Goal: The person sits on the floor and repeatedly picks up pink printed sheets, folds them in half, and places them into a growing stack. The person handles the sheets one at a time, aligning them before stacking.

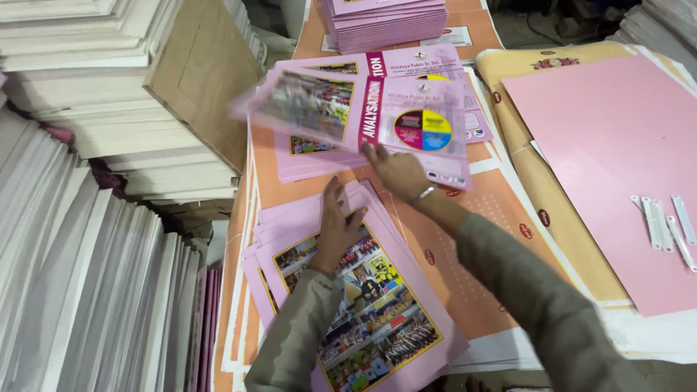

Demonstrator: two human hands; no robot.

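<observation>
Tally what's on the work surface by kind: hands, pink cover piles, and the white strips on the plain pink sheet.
Hands: 2, the left hand on the near pile and the right hand at the blurred pink cover
Pink cover piles: 3, the near pile, middle pile, far stack
White strips on the plain pink sheet: about 4
Total: about 9

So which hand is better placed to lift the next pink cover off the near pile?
Probably the left. The left hand already lies flat on the near pile of pink covers. The right hand is busy farther off, holding up a blurred open cover over the far stack.
</observation>
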